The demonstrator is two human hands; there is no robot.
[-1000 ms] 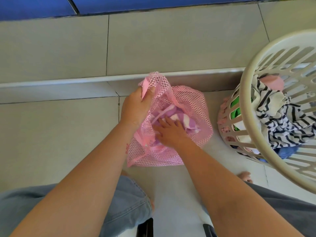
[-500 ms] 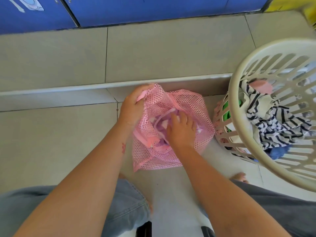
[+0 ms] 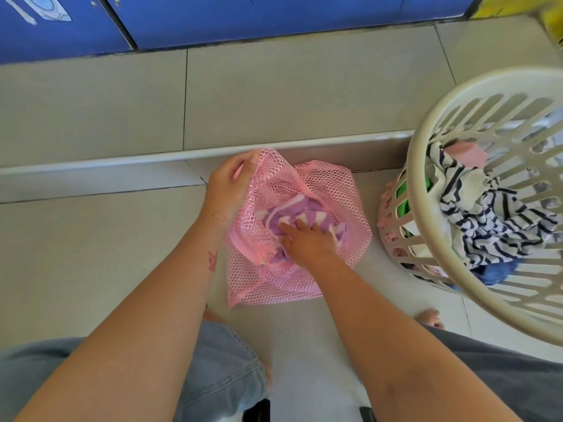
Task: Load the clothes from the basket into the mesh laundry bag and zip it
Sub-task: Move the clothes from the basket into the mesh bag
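A pink mesh laundry bag [image 3: 335, 190] lies open on the tiled floor in front of me. My left hand [image 3: 231, 184] grips the bag's upper left edge and holds the mouth up. My right hand [image 3: 307, 242] is inside the opening, fingers down on a purple and white striped garment [image 3: 292, 208] that sits in the bag. To the right stands a cream slatted laundry basket [image 3: 426, 239] holding a navy and white striped garment [image 3: 493, 220], a pink piece [image 3: 464, 153], something green and something blue.
A low grey step [image 3: 122, 161] crosses the floor just behind the bag. Blue panels [image 3: 213, 16] line the far wall. My knees in blue jeans [image 3: 219, 367] frame the bottom, and a bare foot's toes [image 3: 429, 318] show beside the basket.
My right hand has pushed the purple striped garment deeper into the bag. My left hand has shifted along the bag's edge and lifted it higher. The view has tilted up a little.
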